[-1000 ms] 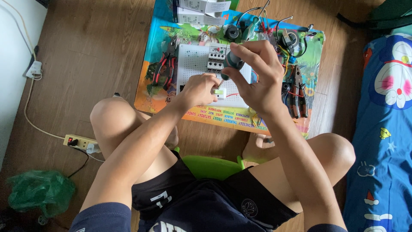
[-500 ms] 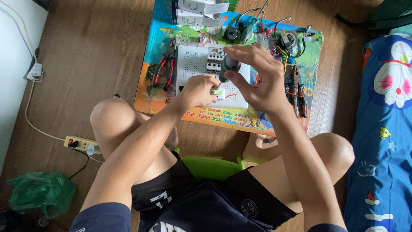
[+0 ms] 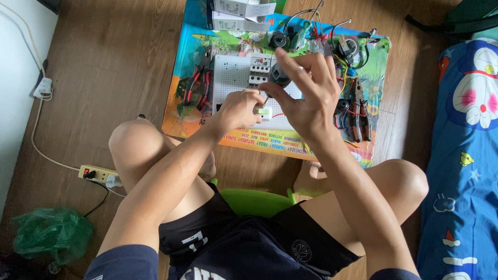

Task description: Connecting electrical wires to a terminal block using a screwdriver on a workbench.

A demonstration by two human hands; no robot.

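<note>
Small dark round plastic part being pinched by right hand, half hidden by spread fingers, shifted rightward since earlier, left hand curled over white perforated board, grip unclear.

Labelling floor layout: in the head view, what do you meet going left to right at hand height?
White wall plug → red-handled pliers → left hand → right hand, pinching a dark round part → second pliers → blue cartoon bedding.

— Brown wooden floor, lit by soft daylight. White wall at the left side.

— Green stool in the middle, blue cartoon blanket on the right, green plastic bag low left.
</note>
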